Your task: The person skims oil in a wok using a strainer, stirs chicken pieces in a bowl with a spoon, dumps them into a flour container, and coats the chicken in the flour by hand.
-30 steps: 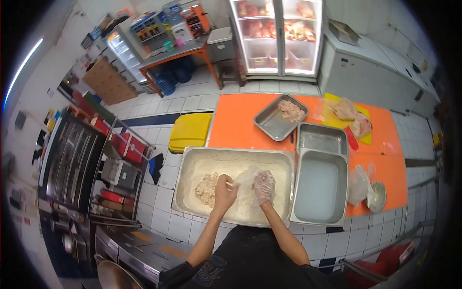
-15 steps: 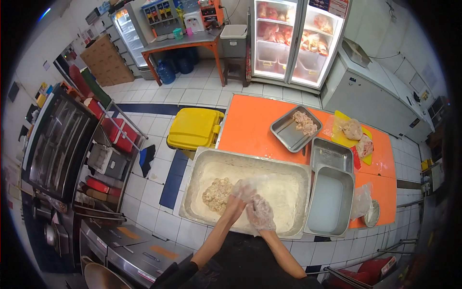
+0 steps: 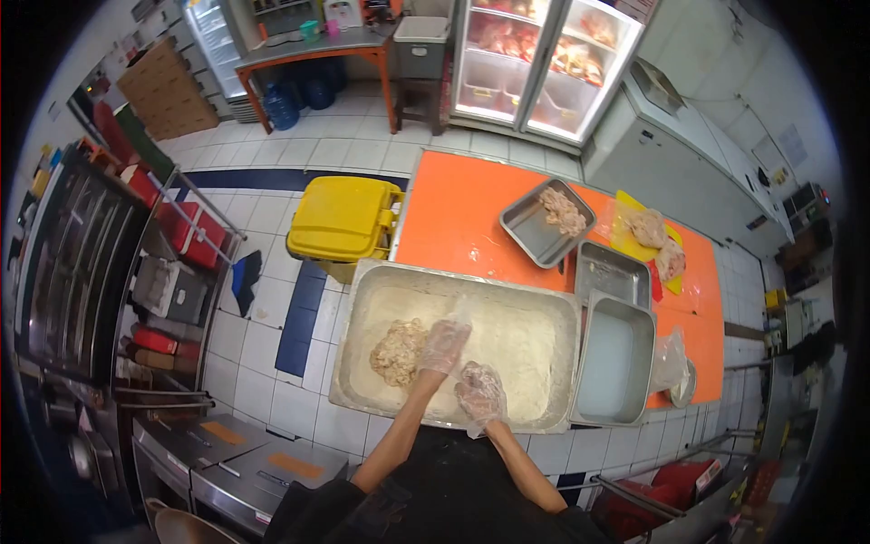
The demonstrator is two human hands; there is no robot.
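Both of my hands wear clear plastic gloves and hover over a large steel tray [image 3: 340, 363] of pale flour [image 3: 521, 349]. My left hand [image 3: 446, 344] is open, its fingers stretched toward the tray's far side, with loose glove plastic beyond the fingertips. Just left of it, a clump of flour-coated chicken pieces [image 3: 397, 352] rests on the flour. My right hand [image 3: 480, 393], floury at the fingers, is near the tray's front rim. Its fingers are loosely bent and apart, and I see nothing held in them.
Right of the flour stands a pan of cloudy liquid [image 3: 618, 363], with a smaller steel pan [image 3: 614, 274] behind. A grey pan [image 3: 526, 231] holds raw meat [image 3: 562, 213] on the orange table [image 3: 444, 199]. More meat lies on a yellow board [image 3: 625, 238]. A yellow bin [image 3: 340, 218] stands left.
My hands have come apart: the left is now flat and slightly farther left, the right a little lower. The whole view has shifted slightly. The chicken clump stays in its place in the tray.
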